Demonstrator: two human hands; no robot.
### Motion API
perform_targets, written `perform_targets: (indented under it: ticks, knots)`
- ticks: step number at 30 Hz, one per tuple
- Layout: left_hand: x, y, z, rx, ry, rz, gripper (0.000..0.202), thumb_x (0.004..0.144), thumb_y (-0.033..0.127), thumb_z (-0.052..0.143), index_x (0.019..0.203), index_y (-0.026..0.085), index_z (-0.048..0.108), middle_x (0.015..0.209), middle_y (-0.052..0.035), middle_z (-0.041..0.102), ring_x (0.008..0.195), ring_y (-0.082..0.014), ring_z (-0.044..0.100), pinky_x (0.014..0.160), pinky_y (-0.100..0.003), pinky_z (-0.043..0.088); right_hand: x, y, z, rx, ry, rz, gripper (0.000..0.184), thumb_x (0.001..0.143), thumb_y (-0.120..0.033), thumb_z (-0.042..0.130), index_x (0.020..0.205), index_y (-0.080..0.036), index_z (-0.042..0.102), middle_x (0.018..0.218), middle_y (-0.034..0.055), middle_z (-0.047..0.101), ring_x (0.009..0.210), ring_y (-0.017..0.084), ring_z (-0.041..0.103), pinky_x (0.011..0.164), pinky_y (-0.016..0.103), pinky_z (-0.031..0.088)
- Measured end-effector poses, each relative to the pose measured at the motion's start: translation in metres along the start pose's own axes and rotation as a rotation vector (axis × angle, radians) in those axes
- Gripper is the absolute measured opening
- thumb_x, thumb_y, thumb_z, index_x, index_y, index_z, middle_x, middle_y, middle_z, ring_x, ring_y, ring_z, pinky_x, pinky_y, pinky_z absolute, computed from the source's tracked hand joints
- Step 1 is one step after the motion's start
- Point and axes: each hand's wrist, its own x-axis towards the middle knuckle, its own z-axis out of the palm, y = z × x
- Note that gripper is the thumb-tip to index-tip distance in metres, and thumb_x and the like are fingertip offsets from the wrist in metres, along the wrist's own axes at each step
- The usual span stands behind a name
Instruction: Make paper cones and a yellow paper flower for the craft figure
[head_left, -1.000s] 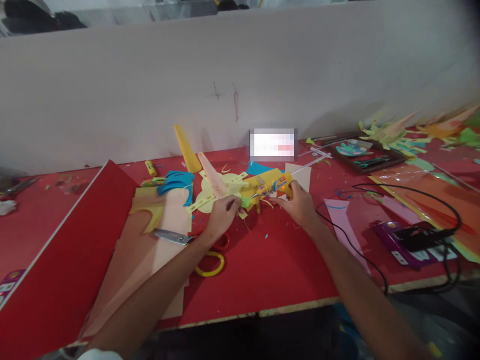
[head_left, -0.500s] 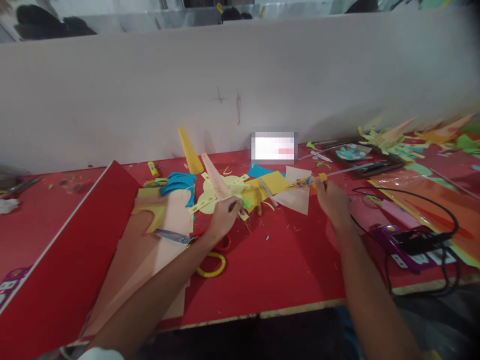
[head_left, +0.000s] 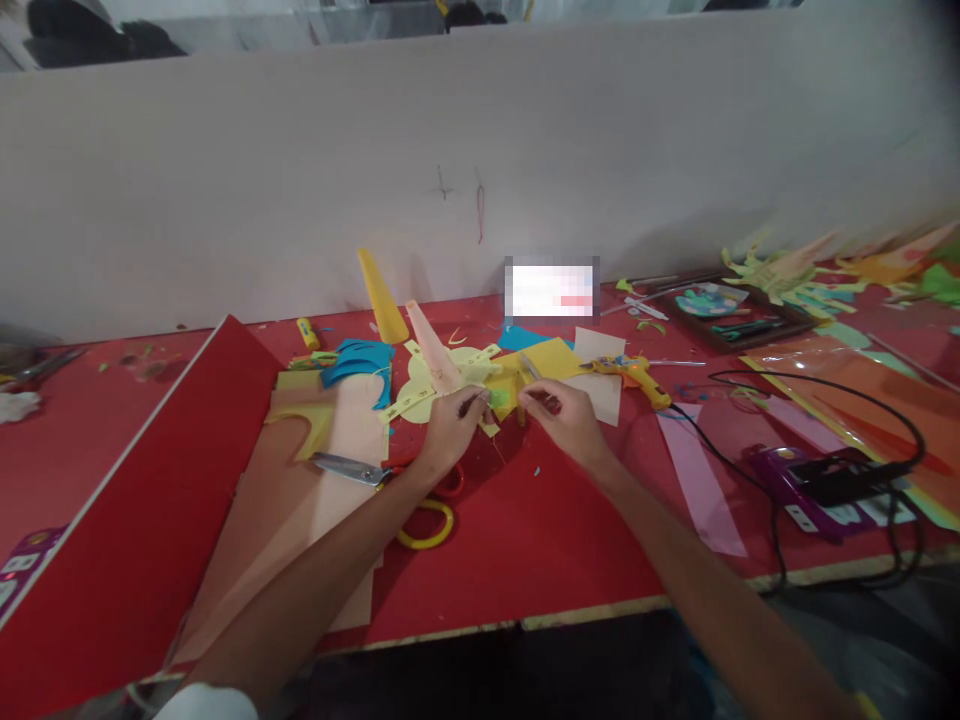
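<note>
Nearest my camera, the bare stretch of red table (head_left: 525,560) leads up to the scissors (head_left: 346,466), partly under the left forearm and lying on the peach sheets (head_left: 300,520). Beyond them I have both hands near each other. The left hand (head_left: 452,425) curls its fingers at the near edge of the pale yellow cutout (head_left: 474,370); I can't tell whether they clamp it. The right hand (head_left: 566,425) has its fingers bent inward near the green piece (head_left: 498,399); whether they pinch anything is too small for me to see.

The cutout lies just past the left hand, with the pink cone (head_left: 429,340) tilting up from it. I judge the step in hand to be fine fitting at that edge; the next move calls for a steady left hand and light, exact right fingertips.

To the right, the glue gun (head_left: 637,378) rests unheld, its nozzle over the papers. Farther back, the yellow cone (head_left: 382,300) stands by the wall (head_left: 300,180).
</note>
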Motion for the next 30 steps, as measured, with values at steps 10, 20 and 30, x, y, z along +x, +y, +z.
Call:
perform_targets:
  ticks: [10, 20, 30]
  knots:
    - [-0.001, 0.001, 0.002, -0.053, -0.065, 0.021, 0.038, 0.1, 0.044, 0.054, 0.076, 0.018, 0.069, 0.069, -0.0021, 0.07, 0.062, -0.0148, 0.058, 0.065, -0.028, 0.044, -0.002, 0.006, 0.012, 0.046, -0.015, -0.043, 0.017, 0.09, -0.036, 0.063, 0.085, -0.022, 0.07, 0.082, 0.0053, 0.075, 0.072, 0.02, 0.065, 0.067, 0.031, 0.049]
    - [0.0, -0.009, 0.005, -0.194, -0.096, 0.027, 0.023, 0.098, 0.041, 0.059, 0.102, 0.019, 0.063, 0.085, -0.0021, 0.071, 0.073, -0.0154, 0.065, 0.068, -0.027, 0.05, 0.001, 0.009, 0.011, 0.295, -0.039, 0.152, 0.025, 0.081, -0.045, 0.074, 0.082, -0.02, 0.069, 0.083, 0.0047, 0.071, 0.075, 0.019, 0.061, 0.067, 0.031, 0.047]
    - [0.003, -0.005, 0.001, -0.167, -0.091, 0.128, 0.021, 0.093, 0.04, 0.066, 0.091, 0.019, 0.07, 0.091, -0.0055, 0.063, 0.085, -0.0179, 0.061, 0.071, -0.028, 0.049, 0.0, 0.001, 0.008, 0.637, -0.352, 0.459, 0.048, 0.084, -0.066, 0.074, 0.087, -0.018, 0.071, 0.071, 0.0016, 0.065, 0.054, 0.01, 0.05, 0.047, 0.024, 0.032]
